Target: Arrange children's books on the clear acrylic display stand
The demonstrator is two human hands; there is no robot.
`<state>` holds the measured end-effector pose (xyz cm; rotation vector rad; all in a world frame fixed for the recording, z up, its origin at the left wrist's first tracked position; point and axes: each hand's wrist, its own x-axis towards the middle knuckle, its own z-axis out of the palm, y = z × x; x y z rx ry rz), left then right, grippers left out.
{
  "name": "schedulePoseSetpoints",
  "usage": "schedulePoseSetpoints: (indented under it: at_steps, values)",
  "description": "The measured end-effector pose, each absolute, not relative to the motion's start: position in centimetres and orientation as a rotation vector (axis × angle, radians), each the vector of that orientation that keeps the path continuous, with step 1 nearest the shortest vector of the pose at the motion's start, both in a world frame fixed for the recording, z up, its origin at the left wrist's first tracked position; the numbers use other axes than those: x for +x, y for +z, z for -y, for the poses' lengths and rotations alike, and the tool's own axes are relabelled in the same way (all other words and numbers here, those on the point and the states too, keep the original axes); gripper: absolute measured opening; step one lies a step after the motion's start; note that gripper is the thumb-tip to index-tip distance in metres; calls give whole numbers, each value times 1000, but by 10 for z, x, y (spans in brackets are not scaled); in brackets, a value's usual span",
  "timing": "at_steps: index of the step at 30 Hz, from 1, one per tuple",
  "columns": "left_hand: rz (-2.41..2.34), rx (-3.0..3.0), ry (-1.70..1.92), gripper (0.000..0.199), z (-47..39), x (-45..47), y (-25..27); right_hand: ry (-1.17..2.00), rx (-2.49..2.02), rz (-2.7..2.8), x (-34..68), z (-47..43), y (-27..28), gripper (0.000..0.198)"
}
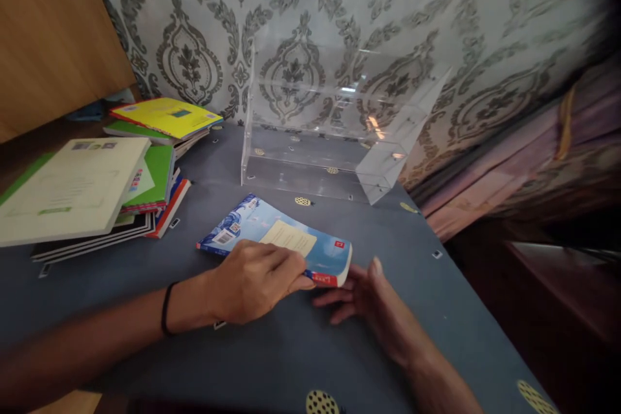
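Firmly now, the blue book (272, 223) is gripped by the left hand (262, 278), between the near edge of the table (398, 246) and the clear rack (412, 132) towards the back. The right hand (371, 301) is held open, fingers spread beside the book's right end; contact cannot be told.

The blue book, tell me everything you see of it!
The blue book is closed and looks papery. Its light-blue cover faces up, with darker swirls and a barcode at the left, a pale yellow panel in the middle and a red square at the right. The near edge shows blue and red. It is over the gray table, in front of the clear rack, in the grip of the left hand. The right hand is open by its right end; I can't tell whether they touch.
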<state>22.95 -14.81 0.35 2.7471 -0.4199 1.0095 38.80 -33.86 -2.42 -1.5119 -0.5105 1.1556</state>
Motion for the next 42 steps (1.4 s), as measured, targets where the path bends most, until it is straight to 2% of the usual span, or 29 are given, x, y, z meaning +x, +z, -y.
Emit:
schedulePoseSetpoints:
  at_steps: [3,6,12,14,16,20,28,34,39,42]
  values:
    - [499,2848,1008,27,159,228,-8,1147,-1433,422,374,327,-22,73]
    - [523,2832,952,37,153,231,-14,1058,-1486,450,376,319,-20,57]
    - [-146,2763,701,63,78,249,-5,959,-1474,743,398,311,-9,45]
    - [-233,2754,618,63,56,251,-4,955,-1443,869,405,306,-2,41]
    - [-254,2728,591,54,42,251,-3,970,-1400,956,413,300,3,39]
    - [-340,2684,557,37,31,248,0,1031,-1289,863,428,285,-2,43]
    - [-675,2479,548,35,31,243,-12,1059,-1053,529,432,281,-35,38]
    - [-660,2432,586,37,33,244,-17,1112,-1037,525,424,282,-40,54]
    - [-689,2560,520,35,35,242,-20,1103,-1050,513,423,281,-43,62]
    - [-585,2779,656,35,54,239,-16,1082,-1041,506,422,279,-45,59]
